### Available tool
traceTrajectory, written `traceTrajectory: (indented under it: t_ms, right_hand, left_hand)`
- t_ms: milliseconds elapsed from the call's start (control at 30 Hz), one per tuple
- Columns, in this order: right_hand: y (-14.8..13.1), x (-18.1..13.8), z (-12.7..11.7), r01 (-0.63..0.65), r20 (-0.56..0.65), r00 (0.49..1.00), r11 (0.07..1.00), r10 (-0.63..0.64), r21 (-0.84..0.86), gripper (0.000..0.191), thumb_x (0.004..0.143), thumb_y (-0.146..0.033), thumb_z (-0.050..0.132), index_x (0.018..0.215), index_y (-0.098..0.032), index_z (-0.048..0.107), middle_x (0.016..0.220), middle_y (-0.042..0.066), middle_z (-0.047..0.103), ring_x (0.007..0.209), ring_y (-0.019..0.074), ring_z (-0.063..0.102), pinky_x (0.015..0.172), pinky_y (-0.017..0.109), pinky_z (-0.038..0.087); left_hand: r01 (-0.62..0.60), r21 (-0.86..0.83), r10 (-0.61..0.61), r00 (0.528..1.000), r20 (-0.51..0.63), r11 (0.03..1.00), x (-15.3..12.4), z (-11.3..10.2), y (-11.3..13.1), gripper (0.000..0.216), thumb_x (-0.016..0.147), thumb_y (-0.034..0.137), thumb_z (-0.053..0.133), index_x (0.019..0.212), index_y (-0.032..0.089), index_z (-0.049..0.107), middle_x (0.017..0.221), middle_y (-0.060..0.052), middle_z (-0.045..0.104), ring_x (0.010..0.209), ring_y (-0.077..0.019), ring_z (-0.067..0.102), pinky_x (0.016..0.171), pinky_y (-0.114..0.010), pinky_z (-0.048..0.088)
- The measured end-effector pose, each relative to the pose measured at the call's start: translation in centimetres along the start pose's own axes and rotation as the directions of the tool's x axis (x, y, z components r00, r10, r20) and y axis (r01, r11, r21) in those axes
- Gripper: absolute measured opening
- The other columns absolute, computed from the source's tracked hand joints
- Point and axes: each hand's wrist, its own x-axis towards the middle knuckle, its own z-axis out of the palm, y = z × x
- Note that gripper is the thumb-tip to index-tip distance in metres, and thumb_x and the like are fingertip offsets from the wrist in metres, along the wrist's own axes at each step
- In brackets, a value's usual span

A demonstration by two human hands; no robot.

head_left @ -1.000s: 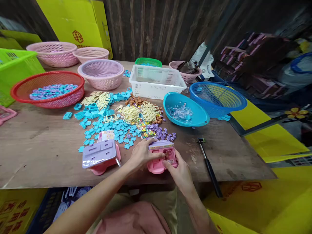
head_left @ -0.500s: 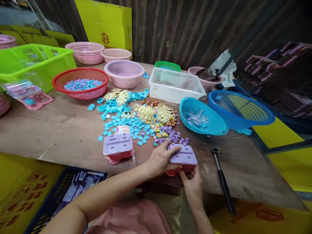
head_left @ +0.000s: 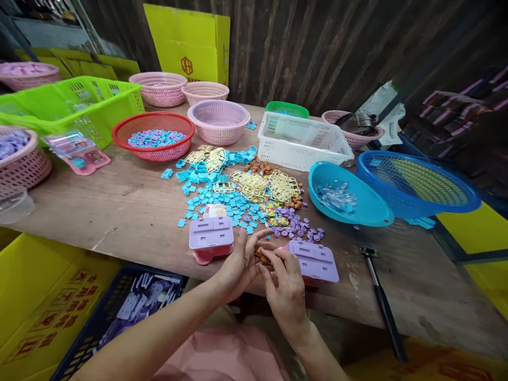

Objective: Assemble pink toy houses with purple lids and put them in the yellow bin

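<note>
My left hand point(head_left: 238, 262) and my right hand point(head_left: 283, 283) meet at the table's front edge, both pinching a small brown piece point(head_left: 262, 256) between their fingertips. Just right of them a purple-topped pink toy case point(head_left: 314, 260) lies face down on the wooden table point(head_left: 119, 211). A second such case point(head_left: 211, 238) lies just left of my left hand. Beyond the hands spreads a heap of small turquoise tiles point(head_left: 222, 198), cream lattice pieces point(head_left: 262, 184), purple buttons point(head_left: 296, 226) and brown bits point(head_left: 262, 166).
Baskets ring the heap: red point(head_left: 153, 138), pink point(head_left: 218, 120), white point(head_left: 304, 142), turquoise bowl point(head_left: 349, 194), blue point(head_left: 416, 182), green crate point(head_left: 75, 106). A small hammer point(head_left: 381, 296) lies right of the cases. A dark crate of purple parts point(head_left: 130, 312) sits under the table.
I turned the pink case face down and set it on the table. Both hands left it and came together on a small brown piece. The camera view swung left.
</note>
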Motion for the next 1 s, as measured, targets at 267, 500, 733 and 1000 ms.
traceTrajectory:
  t_ms: [267, 500, 733, 1000]
  right_hand:
    - [-0.4, 1.4, 0.0, -0.052, 0.141, 0.99, 0.988, 0.031, 0.146, 0.018, 0.09, -0.019, 0.047, 0.106, -0.019, 0.054, 0.089, 0.004, 0.062, 0.081, 0.0153, 0.056, 0.07, 0.027, 0.047]
    - [-2.1, 1.0, 1.5, -0.092, 0.281, 0.96, 0.949, 0.004, 0.302, 0.006, 0.087, -0.017, 0.05, 0.09, -0.02, 0.054, 0.078, 0.0, 0.06, 0.07, 0.0111, 0.059, 0.062, 0.02, 0.048]
    - [-2.4, 1.8, 5.3, 0.123, 0.256, 0.956, 0.988, -0.143, 0.09, 0.027, 0.089, -0.009, 0.036, 0.103, -0.017, 0.058, 0.093, 0.008, 0.063, 0.083, 0.0167, 0.062, 0.068, 0.026, 0.053]
    - [-0.6, 4.3, 6.4, 0.174, 0.408, 0.897, 0.984, -0.171, 0.029, 0.04, 0.079, 0.005, 0.032, 0.109, -0.013, 0.052, 0.092, 0.008, 0.066, 0.081, 0.0175, 0.064, 0.067, 0.029, 0.055]
  left_hand:
    - [-0.158, 0.521, 0.231, 0.97, -0.078, 0.839, -4.3, -3.3, 2.5, 0.05, 0.081, 0.046, 0.054, 0.126, 0.025, 0.047, 0.118, -0.008, 0.059, 0.101, -0.0194, 0.058, 0.09, -0.036, 0.046]
    - [-0.138, 0.99, 0.631, 0.772, 0.082, 0.04, -4.0, -12.4, 3.5, 0.06, 0.075, 0.04, 0.063, 0.13, 0.025, 0.043, 0.136, -0.011, 0.035, 0.125, -0.0273, 0.038, 0.105, -0.047, 0.034]
    - [-0.164, 0.939, 0.606, 0.794, -0.056, 0.302, -1.7, -12.4, 4.0, 0.051, 0.074, 0.048, 0.06, 0.118, 0.024, 0.054, 0.108, -0.007, 0.05, 0.103, -0.0234, 0.051, 0.092, -0.038, 0.042]
    - [-0.194, 0.894, 0.639, 0.759, -0.125, 0.405, -0.1, -12.3, 4.2, 0.044, 0.075, 0.048, 0.056, 0.108, 0.02, 0.058, 0.107, -0.008, 0.056, 0.102, -0.0244, 0.052, 0.091, -0.039, 0.039]
